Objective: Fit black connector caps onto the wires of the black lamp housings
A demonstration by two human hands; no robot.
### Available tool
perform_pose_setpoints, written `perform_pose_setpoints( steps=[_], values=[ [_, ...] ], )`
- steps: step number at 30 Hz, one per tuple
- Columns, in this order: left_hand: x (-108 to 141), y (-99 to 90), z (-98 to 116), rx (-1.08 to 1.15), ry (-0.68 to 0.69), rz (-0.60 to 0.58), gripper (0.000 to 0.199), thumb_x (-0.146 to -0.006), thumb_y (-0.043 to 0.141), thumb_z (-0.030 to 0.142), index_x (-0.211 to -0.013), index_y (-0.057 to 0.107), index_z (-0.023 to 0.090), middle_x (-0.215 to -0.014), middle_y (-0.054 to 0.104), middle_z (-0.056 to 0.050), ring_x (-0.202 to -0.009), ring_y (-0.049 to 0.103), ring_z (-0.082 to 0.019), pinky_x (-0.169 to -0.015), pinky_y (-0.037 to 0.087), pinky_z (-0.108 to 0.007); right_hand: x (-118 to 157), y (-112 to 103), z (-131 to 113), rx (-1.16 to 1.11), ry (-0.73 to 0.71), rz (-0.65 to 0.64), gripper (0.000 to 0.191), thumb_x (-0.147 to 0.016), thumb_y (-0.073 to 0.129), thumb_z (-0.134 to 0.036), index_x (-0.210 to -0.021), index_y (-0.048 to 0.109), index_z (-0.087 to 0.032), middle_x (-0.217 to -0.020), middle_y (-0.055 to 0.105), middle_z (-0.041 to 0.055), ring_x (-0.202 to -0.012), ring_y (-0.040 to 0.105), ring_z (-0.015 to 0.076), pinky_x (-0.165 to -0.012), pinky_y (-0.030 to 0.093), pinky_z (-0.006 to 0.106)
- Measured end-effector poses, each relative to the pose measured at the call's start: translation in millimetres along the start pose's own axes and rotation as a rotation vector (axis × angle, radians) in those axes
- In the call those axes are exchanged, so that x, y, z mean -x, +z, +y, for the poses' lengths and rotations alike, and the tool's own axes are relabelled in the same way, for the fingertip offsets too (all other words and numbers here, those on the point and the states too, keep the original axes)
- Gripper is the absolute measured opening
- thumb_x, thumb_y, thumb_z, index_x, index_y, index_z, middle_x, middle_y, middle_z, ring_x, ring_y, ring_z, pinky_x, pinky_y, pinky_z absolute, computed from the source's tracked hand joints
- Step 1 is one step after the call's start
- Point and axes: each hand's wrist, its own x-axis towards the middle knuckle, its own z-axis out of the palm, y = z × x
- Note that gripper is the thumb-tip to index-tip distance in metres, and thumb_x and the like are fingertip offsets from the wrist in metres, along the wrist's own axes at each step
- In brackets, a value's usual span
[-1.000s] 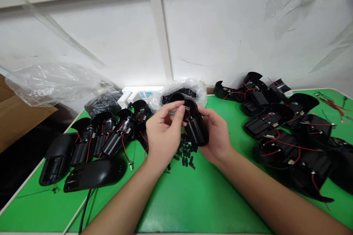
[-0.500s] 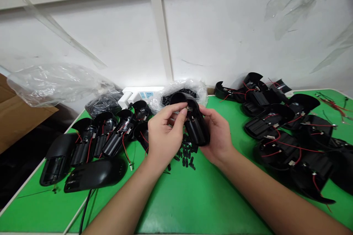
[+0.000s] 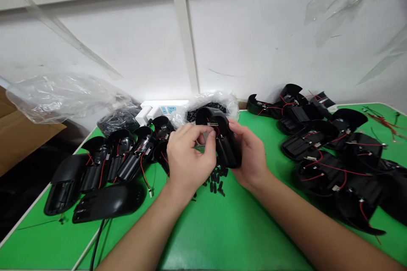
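A black curved plastic housing (image 3: 228, 148) is held up over the green table, its hollow side facing me. Around its right side wrap the fingers of my right hand (image 3: 249, 152). My left hand (image 3: 192, 150) is at its left edge, thumb and index finger nearly together beside a thin red wire and a small pale connector (image 3: 212, 124) inside the housing. Whether those fingertips pinch the wire is too small to tell. Small black parts (image 3: 215, 182) lie on the table below the housing.
Black housings with red wires stand in a row at left (image 3: 95, 169) and in a pile at right (image 3: 318, 139). Behind are a clear bag of black parts (image 3: 233, 108) and a white power strip (image 3: 149, 108). Loose wires (image 3: 383, 120) lie far right on the green table (image 3: 222, 237).
My left thumb and index finger have shifted slightly down and left inside the housing, and the pale connector and red wire now show above them. My right hand keeps its hold.
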Motion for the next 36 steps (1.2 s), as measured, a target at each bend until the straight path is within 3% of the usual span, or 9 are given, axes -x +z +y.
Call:
perform_pose_setpoints(
  steps=[5,11,18,21,24,29,36],
  values=[
    [-0.4,1.9,1.3,0.157,-0.159,-0.047,0.014,-0.087,0.073,0.031,-0.083,0.08,0.02,-0.066,0.064,0.001,-0.058,0.052,-0.01,-0.06,0.042,-0.026,1.2,-3.0,4.1,0.096,-0.057,-0.072,0.027,-0.084,0.07,-0.037,-0.108,0.078,-0.026,-0.109,0.077,0.0001,-0.104,0.069,0.0227,-0.093,0.052,0.033],
    [-2.4,5.2,-1.5,0.246,-0.355,-0.118,0.026,-0.086,0.074,0.038,-0.07,0.077,0.018,-0.062,0.066,0.0,-0.056,0.051,-0.008,-0.054,0.039,-0.022,0.5,-5.4,5.2,0.21,-0.124,-0.072,0.027,-0.085,0.07,-0.033,-0.11,0.079,-0.028,-0.11,0.077,-0.0012,-0.108,0.068,0.0218,-0.097,0.049,0.031],
    [-5.3,2.3,6.4,0.481,-0.582,-0.137,0.022,-0.084,0.074,0.036,-0.082,0.079,0.014,-0.047,0.056,0.003,-0.039,0.042,-0.005,-0.041,0.034,-0.018,3.2,-3.7,4.7,0.259,-0.101,-0.102,0.03,-0.086,0.068,-0.035,-0.113,0.077,-0.027,-0.1,0.075,0.0,-0.083,0.065,0.018,-0.074,0.048,0.029],
    [-8.1,1.1,10.2,0.551,-0.662,-0.125,0.023,-0.082,0.077,0.036,-0.082,0.076,0.013,-0.048,0.058,0.003,-0.034,0.042,-0.005,-0.036,0.031,-0.018,2.4,-4.5,5.4,0.235,-0.06,-0.054,0.031,-0.086,0.068,-0.038,-0.114,0.076,-0.026,-0.091,0.073,-0.0007,-0.074,0.062,0.0161,-0.065,0.045,0.027],
    [-10.0,1.7,10.9,0.641,-0.674,-0.086,0.022,-0.082,0.077,0.035,-0.079,0.072,0.014,-0.052,0.059,0.003,-0.038,0.048,-0.005,-0.038,0.035,-0.017,0.1,-5.9,5.9,0.184,-0.028,-0.02,0.031,-0.086,0.067,-0.04,-0.114,0.074,-0.026,-0.085,0.071,-0.0012,-0.07,0.059,0.0158,-0.061,0.043,0.027],
    [-9.7,4.1,9.6,0.673,-0.632,-0.016,0.019,-0.086,0.072,0.031,-0.079,0.066,0.014,-0.066,0.065,0.002,-0.049,0.054,-0.005,-0.046,0.043,-0.016,-2.4,-6.3,6.3,0.154,-0.066,0.0,0.031,-0.085,0.07,-0.04,-0.111,0.075,-0.025,-0.095,0.075,0.0002,-0.08,0.065,0.0183,-0.069,0.049,0.029],
    [-8.0,6.9,10.1,0.771,-0.588,-0.05,0.027,-0.093,0.068,0.042,-0.09,0.061,0.016,-0.086,0.075,-0.006,-0.071,0.069,-0.012,-0.051,0.051,-0.018,-3.9,-5.5,4.2,0.085,-0.031,0.015,0.033,-0.083,0.068,-0.04,-0.11,0.073,-0.022,-0.098,0.075,0.0019,-0.084,0.066,0.0205,-0.07,0.049,0.031]
  ],
)
